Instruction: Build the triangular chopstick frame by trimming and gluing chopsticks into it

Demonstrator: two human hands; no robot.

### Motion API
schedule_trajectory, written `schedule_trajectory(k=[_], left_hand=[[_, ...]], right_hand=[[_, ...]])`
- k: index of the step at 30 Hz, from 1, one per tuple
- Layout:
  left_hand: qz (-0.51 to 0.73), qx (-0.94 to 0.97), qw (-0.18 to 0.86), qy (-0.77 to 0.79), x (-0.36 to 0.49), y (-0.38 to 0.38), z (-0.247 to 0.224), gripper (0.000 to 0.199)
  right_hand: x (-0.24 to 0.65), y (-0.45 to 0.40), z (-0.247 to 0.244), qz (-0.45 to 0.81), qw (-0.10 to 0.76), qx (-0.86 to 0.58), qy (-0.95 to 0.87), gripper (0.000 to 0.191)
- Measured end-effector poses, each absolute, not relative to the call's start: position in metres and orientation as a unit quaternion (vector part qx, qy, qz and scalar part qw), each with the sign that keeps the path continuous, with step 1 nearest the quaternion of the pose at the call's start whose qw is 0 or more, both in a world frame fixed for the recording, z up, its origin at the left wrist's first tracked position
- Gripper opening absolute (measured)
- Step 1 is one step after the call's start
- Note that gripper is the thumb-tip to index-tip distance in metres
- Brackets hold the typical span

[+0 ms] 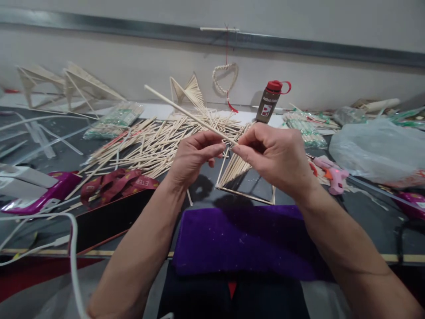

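Observation:
A long thin wooden stick (186,113) slants down to the right above the table. Its lower right end is pinched between the thumb and fingers of my right hand (268,148). My left hand (199,155) is beside the same stick, thumb and forefinger drawn together near its lower part; whether they grip anything is hidden. Below my hands a stick frame (245,194) rests on the table, with a fan of sticks (235,168) across it, partly covered by my right hand. Behind lies a large heap of loose sticks (156,144).
A purple cloth (239,241) lies at the front edge. To the left are a maroon lanyard (116,188), a black panel (102,219) and white cables. A bottle (268,104) stands behind; a pink glue gun (337,177) and a plastic bag (375,148) are right.

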State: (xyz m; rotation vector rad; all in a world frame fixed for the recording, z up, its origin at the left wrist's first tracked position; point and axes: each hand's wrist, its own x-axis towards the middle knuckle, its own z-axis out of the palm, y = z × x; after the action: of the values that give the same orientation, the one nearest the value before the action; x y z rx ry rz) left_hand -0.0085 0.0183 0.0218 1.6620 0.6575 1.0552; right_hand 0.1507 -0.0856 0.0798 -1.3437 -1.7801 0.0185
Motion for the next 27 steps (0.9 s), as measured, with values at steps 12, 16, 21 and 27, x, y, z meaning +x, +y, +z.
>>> schedule_trajectory(k=[12, 16, 21, 27], left_hand=[[0.493, 0.526, 0.647, 0.248, -0.009, 0.004, 0.029, 0.025], [0.492, 0.562, 0.618, 0.245, -0.013, 0.005, 0.026, 0.023], [0.493, 0.574, 0.612, 0.229, -0.012, 0.003, 0.025, 0.021], [0.510, 0.565, 0.609, 0.223, -0.011, 0.004, 0.026, 0.016]], right_hand=[[0.134, -0.079, 0.064, 0.208, 0.407, -0.549, -0.700, 0.020], [0.132, -0.076, 0.057, 0.249, 0.404, -0.545, -0.691, 0.020], [0.130, -0.072, 0.051, 0.248, 0.406, -0.569, -0.671, 0.018], [0.131, -0.071, 0.050, 0.363, 0.437, -0.531, -0.629, 0.021]])
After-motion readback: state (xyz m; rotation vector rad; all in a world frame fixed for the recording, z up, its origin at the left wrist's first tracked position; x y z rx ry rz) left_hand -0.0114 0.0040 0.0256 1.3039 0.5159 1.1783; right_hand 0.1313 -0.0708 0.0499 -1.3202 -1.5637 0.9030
